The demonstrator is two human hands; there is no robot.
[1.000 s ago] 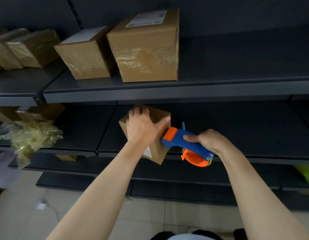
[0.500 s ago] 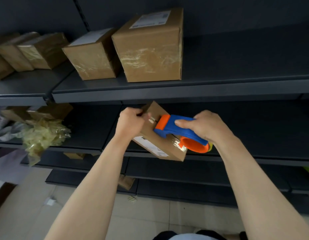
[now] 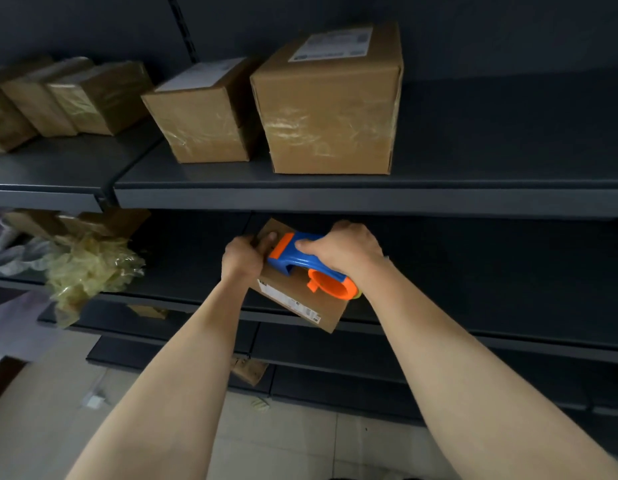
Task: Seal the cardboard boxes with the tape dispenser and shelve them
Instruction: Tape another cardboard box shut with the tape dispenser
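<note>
A small cardboard box (image 3: 297, 303) with a white label along one side is held tilted in front of the middle shelf. My left hand (image 3: 241, 259) grips its far left corner, thumb on top. My right hand (image 3: 338, 251) holds the blue and orange tape dispenser (image 3: 311, 268) by its handle, with the orange front end lying on the box's top face near my left thumb. The orange roll hub faces me. Two larger taped boxes (image 3: 330, 105) (image 3: 203, 116) stand on the upper shelf (image 3: 370, 197) above my hands.
More taped boxes (image 3: 68, 98) sit at the upper shelf's left end. A heap of crumpled clear wrap (image 3: 89, 268) and flattened cardboard lies at the left of the middle shelf (image 3: 491, 271). Lower shelves and a tiled floor with scraps are below. The upper shelf's right half is bare.
My left hand turned the box so its broad labelled face points up. My right hand brought the dispenser from beside the box onto its top. My view shifted left.
</note>
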